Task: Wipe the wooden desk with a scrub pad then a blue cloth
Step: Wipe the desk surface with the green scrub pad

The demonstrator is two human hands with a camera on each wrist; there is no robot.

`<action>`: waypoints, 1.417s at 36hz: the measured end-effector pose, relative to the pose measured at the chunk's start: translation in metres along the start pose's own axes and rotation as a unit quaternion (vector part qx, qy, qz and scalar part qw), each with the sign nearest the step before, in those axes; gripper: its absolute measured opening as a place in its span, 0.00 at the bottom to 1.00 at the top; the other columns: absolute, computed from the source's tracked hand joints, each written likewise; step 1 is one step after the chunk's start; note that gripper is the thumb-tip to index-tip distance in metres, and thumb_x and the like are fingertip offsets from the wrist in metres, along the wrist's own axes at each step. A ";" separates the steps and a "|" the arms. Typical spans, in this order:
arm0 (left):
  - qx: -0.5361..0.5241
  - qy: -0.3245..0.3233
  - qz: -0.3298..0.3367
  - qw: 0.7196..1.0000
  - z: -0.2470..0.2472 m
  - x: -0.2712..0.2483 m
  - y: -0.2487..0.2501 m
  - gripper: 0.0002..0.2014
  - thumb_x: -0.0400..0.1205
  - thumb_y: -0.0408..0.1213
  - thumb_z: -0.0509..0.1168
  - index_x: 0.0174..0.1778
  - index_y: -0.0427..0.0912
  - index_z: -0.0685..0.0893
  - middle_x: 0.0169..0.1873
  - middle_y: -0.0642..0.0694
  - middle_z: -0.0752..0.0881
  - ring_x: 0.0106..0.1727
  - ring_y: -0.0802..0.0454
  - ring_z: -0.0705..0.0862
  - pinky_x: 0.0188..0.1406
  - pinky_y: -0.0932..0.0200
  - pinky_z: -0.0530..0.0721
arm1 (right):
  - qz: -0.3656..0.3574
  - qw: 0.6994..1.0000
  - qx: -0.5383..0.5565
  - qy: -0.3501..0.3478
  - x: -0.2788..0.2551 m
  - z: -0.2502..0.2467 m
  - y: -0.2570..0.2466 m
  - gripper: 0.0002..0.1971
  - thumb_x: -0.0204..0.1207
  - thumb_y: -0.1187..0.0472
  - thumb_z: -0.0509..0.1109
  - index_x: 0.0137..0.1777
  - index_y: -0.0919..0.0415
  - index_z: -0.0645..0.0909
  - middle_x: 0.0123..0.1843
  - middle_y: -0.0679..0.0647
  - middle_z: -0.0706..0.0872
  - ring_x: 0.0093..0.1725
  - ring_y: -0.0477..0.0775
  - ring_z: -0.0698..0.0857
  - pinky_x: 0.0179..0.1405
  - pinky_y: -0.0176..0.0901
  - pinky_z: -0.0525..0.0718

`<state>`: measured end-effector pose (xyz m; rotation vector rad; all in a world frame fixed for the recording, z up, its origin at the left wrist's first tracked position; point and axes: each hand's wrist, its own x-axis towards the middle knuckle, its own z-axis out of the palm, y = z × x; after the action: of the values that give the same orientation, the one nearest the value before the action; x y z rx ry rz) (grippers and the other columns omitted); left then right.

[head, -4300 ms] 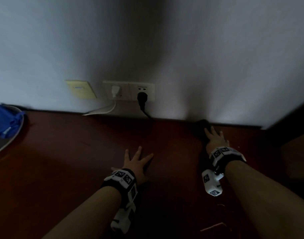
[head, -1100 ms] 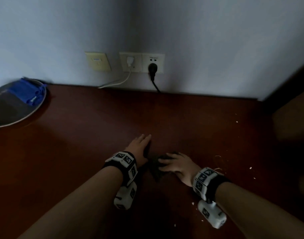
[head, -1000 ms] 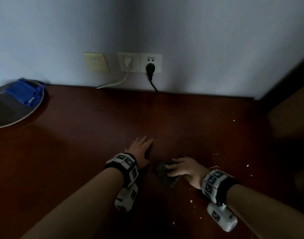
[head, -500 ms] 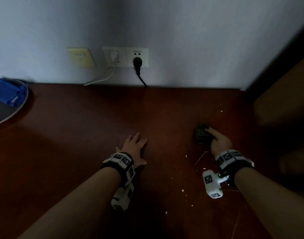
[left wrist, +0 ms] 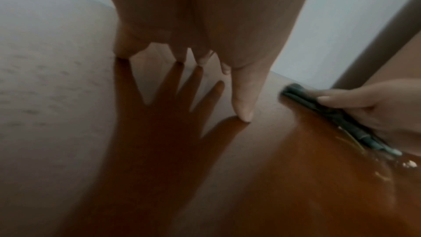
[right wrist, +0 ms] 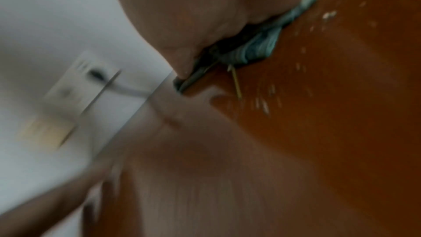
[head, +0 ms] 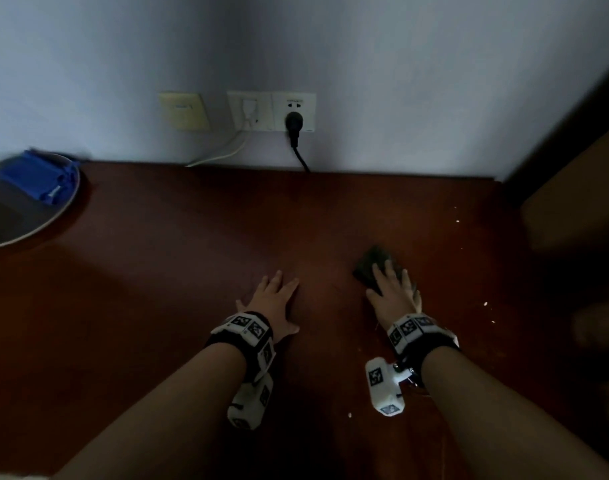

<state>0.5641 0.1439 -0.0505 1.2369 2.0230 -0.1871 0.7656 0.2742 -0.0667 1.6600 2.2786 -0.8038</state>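
The dark green scrub pad (head: 370, 263) lies on the dark wooden desk (head: 178, 258), right of centre. My right hand (head: 393, 292) presses on it with fingers laid flat, covering its near half. The left wrist view shows the thin scrub pad (left wrist: 318, 107) under the right hand (left wrist: 376, 107). In the right wrist view the scrub pad (right wrist: 257, 48) peeks out beneath the palm (right wrist: 193, 6). My left hand (head: 275, 299) rests flat on the desk, fingers spread (left wrist: 243, 96), a hand's width left of the pad. The folded blue cloth (head: 36, 174) lies on a plate at far left.
The grey plate (head: 36, 226) sits at the desk's back left. Wall sockets (head: 272, 110) with a white cord and a black cord (head: 301, 157) are above the back edge. Pale crumbs (head: 485, 303) dot the desk's right side. A dark cabinet side (head: 573, 188) bounds the right.
My right hand swept the scrub pad from beside the left hand out to the right, then back a little leftward. The left hand stayed pressed in place.
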 end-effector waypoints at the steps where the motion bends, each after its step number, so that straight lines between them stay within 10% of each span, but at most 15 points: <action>1: 0.000 0.002 0.000 1.000 0.000 -0.001 -0.002 0.45 0.79 0.50 0.70 0.83 0.64 0.45 0.84 0.57 0.36 0.85 0.48 0.38 0.75 0.22 0.51 | -0.033 0.999 -0.013 -0.003 -0.004 0.005 -0.003 0.29 0.84 0.48 0.53 0.82 0.39 0.47 0.85 0.41 0.40 0.83 0.54 0.39 0.80 0.62 0.45; 10: -0.017 -0.011 0.013 1.000 0.005 -0.008 -0.009 0.41 0.81 0.47 0.68 0.83 0.65 0.47 0.84 0.58 0.37 0.85 0.49 0.38 0.77 0.23 0.50 | -0.318 0.935 -0.113 -0.106 -0.064 0.037 -0.011 0.33 0.81 0.72 0.54 0.79 0.38 0.61 0.83 0.36 0.51 0.83 0.48 0.45 0.81 0.59 0.48; 16: 0.010 -0.050 0.014 0.999 0.014 -0.010 -0.017 0.47 0.75 0.51 0.73 0.81 0.72 0.48 0.82 0.60 0.33 0.83 0.45 0.32 0.73 0.19 0.55 | -0.303 0.937 0.057 -0.163 -0.086 0.007 -0.006 0.21 0.80 0.78 0.57 0.72 0.68 0.73 0.74 0.50 0.71 0.74 0.41 0.65 0.66 0.11 0.52; 21: 0.010 -0.034 0.000 0.999 0.021 -0.012 -0.026 0.49 0.71 0.52 0.76 0.78 0.78 0.47 0.81 0.60 0.30 0.82 0.41 0.30 0.74 0.22 0.58 | -0.155 0.955 0.252 0.005 -0.073 -0.019 0.029 0.27 0.75 0.83 0.55 0.59 0.54 0.83 0.62 0.50 0.81 0.62 0.50 0.81 0.68 0.33 0.76; 25: 0.004 -0.029 0.001 1.000 0.022 -0.016 -0.024 0.48 0.73 0.52 0.75 0.79 0.76 0.48 0.82 0.59 0.31 0.83 0.42 0.31 0.74 0.22 0.58 | -0.008 0.955 0.248 0.160 -0.055 -0.031 0.063 0.28 0.78 0.78 0.53 0.65 0.51 0.82 0.64 0.56 0.82 0.46 0.53 0.82 0.32 0.22 0.74; 28: -0.001 -0.030 0.001 1.000 0.021 -0.020 -0.022 0.47 0.74 0.51 0.74 0.79 0.76 0.47 0.82 0.59 0.31 0.83 0.44 0.31 0.73 0.21 0.58 | 0.061 0.964 0.197 0.169 -0.049 -0.015 0.074 0.26 0.80 0.73 0.54 0.72 0.50 0.76 0.76 0.55 0.73 0.69 0.62 0.76 0.62 0.45 0.80; 30: -0.002 -0.029 -0.002 1.000 0.021 -0.025 -0.021 0.46 0.75 0.51 0.73 0.79 0.75 0.48 0.82 0.61 0.31 0.83 0.46 0.31 0.71 0.18 0.57 | 0.073 0.984 0.112 0.122 -0.050 0.004 0.070 0.27 0.82 0.67 0.58 0.79 0.48 0.64 0.84 0.50 0.58 0.82 0.60 0.56 0.80 0.59 0.60; 35: -0.004 -0.025 0.008 1.000 0.022 -0.032 -0.023 0.47 0.76 0.49 0.74 0.82 0.70 0.47 0.82 0.61 0.33 0.84 0.49 0.33 0.70 0.15 0.54 | 0.132 0.983 0.082 0.094 -0.069 0.033 0.029 0.33 0.82 0.54 0.60 0.83 0.46 0.49 0.85 0.46 0.43 0.84 0.55 0.42 0.80 0.63 0.50; 43: -0.050 0.006 0.028 0.998 0.021 -0.035 -0.044 0.43 0.82 0.33 0.67 0.84 0.62 0.46 0.85 0.53 0.42 0.85 0.47 0.44 0.80 0.34 0.58 | -0.020 0.998 0.034 0.055 -0.099 0.079 -0.042 0.28 0.83 0.55 0.55 0.82 0.42 0.53 0.85 0.42 0.46 0.84 0.53 0.43 0.80 0.58 0.47; 51: -0.041 0.027 0.032 0.998 0.040 -0.052 -0.052 0.40 0.84 0.24 0.55 0.83 0.64 0.47 0.85 0.57 0.43 0.85 0.50 0.42 0.80 0.32 0.54 | -0.277 0.957 -0.034 -0.083 -0.125 0.078 -0.044 0.34 0.76 0.74 0.54 0.79 0.44 0.65 0.83 0.41 0.55 0.84 0.49 0.49 0.81 0.57 0.51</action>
<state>0.5553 0.0611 -0.0575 1.2657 2.0138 -0.0394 0.7562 0.1211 -0.0590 0.8787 2.6355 -0.9124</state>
